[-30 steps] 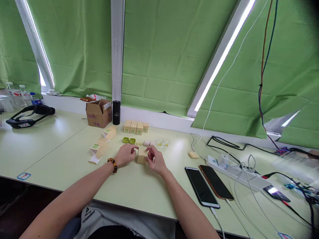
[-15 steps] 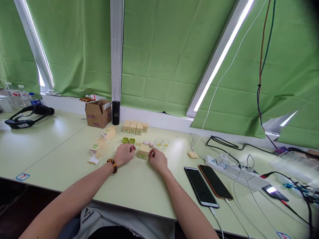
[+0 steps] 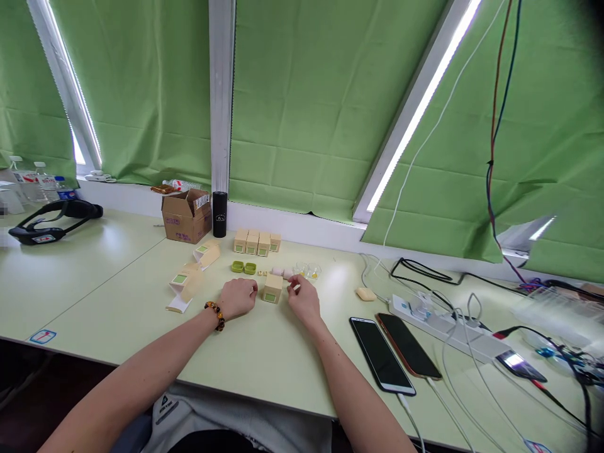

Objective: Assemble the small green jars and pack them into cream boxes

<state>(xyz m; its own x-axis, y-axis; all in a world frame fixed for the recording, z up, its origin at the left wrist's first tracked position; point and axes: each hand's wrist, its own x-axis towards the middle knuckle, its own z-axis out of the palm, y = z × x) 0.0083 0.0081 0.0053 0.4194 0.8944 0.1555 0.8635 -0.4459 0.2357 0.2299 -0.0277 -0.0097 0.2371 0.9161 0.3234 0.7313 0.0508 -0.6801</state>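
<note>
Standing beside the right hand (image 3: 304, 302), the tan cardboard box (image 3: 272, 288) is cubic.

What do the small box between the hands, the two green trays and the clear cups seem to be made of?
Small box: likely matte cardboard, from its flat tan faces and straight edges.
Green trays: probably smooth plastic, given the even colour, though silicone is possible.
Clear cups: see-through with bright rims, so glossy plastic or glass.
</note>
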